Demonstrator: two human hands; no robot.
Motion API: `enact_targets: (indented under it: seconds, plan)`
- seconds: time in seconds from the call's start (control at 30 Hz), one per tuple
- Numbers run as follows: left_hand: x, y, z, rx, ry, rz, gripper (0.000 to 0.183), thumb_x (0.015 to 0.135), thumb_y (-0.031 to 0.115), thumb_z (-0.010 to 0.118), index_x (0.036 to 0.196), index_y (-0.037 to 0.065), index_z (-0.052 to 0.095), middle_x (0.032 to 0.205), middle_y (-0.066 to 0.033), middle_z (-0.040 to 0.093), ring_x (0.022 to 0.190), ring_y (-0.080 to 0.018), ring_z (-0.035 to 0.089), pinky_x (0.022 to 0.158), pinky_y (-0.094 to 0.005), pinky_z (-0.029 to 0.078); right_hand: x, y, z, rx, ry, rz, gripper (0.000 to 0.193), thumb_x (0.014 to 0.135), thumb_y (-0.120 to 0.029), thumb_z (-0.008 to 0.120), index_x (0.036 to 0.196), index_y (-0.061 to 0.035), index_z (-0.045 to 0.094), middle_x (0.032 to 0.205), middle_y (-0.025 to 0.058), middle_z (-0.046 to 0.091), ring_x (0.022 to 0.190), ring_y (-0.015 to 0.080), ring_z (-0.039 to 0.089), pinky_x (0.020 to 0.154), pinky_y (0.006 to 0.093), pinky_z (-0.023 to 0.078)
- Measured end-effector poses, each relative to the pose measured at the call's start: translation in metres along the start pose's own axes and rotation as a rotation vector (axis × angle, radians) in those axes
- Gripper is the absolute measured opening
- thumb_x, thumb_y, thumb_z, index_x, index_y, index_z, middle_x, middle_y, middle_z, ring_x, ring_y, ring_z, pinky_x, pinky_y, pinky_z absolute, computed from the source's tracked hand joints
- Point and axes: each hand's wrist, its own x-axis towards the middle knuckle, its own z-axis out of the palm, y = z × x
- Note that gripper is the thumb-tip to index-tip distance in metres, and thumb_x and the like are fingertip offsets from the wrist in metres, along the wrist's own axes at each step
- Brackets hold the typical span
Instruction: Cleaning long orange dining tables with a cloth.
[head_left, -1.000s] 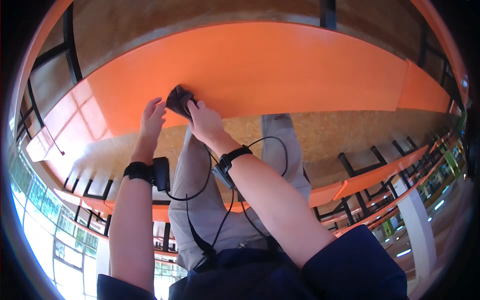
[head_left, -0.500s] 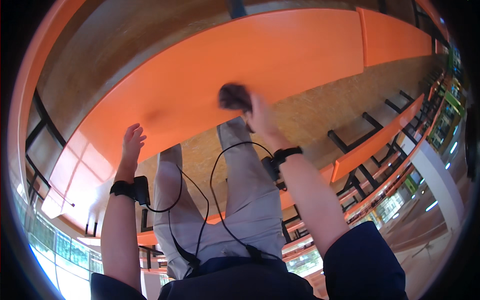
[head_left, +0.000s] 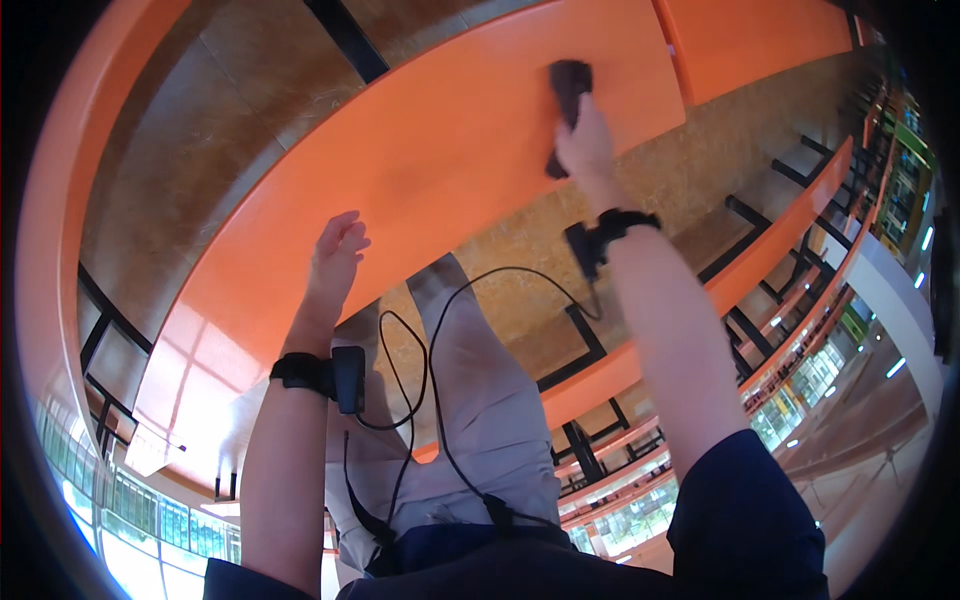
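My right hand (head_left: 586, 138) is closed around a dark brown, bunched cloth (head_left: 571, 82), which lies against the orange tabletop (head_left: 450, 130) toward its right end. Part of the cloth sticks out beyond the fingers and another bit shows under the palm; motion blurs it slightly. Over the near edge of the same table, my left hand (head_left: 338, 248) holds nothing, its fingers loosely bent and apart. Whether it touches the surface I cannot tell.
Black wrist straps with small boxes (head_left: 348, 380) sit on both forearms, and black cables (head_left: 432, 340) loop from them across my lap. A second orange table (head_left: 760, 45) adjoins at the right. Orange benches (head_left: 600, 385) on black metal legs stand behind and to the right.
My right hand has swept the cloth away from me and to the right along the tabletop. The left hand appears further right and slightly higher, while the whole view has shifted too.
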Motion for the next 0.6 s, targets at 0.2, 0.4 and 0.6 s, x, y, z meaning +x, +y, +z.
enact_targets:
  seconds: [0.2, 0.4, 0.6]
  plan:
    - [-0.009, -0.013, -0.047, 0.074, 0.042, -0.072, 0.04, 0.093, 0.029, 0.055, 0.126, 0.007, 0.052, 0.111, -0.0055, 0.058, 0.096, -0.0173, 0.059, 0.081, -0.0305, 0.045, -0.109, -0.109, 0.074, 0.115, -0.151, -0.171, 0.056, 0.079, -0.015, 0.065, 0.129, -0.0055, 0.042, 0.105, 0.0209, 0.052, 0.094, 0.0404, 0.057, 0.075, 0.0491, 0.05]
    - [-0.001, -0.042, -0.106, 0.113, 0.167, -0.039, 0.037, 0.092, 0.028, 0.057, 0.123, 0.008, 0.054, 0.105, -0.0042, 0.059, 0.089, -0.0149, 0.059, 0.075, -0.0284, 0.045, -0.142, -0.176, 0.115, 0.058, -0.262, -0.66, 0.045, 0.079, -0.009, 0.059, 0.122, -0.0209, 0.051, 0.096, 0.0151, 0.052, 0.079, 0.0335, 0.061, 0.063, 0.0474, 0.051]
    - [-0.018, -0.044, -0.1, 0.15, 0.285, -0.256, 0.037, 0.092, 0.029, 0.056, 0.122, 0.008, 0.054, 0.107, -0.0044, 0.059, 0.088, -0.0143, 0.059, 0.073, -0.0283, 0.045, -0.077, -0.185, 0.092, 0.001, -0.219, -0.836, 0.042, 0.079, -0.009, 0.058, 0.12, -0.0223, 0.055, 0.093, 0.0122, 0.053, 0.078, 0.0309, 0.062, 0.06, 0.0455, 0.05]
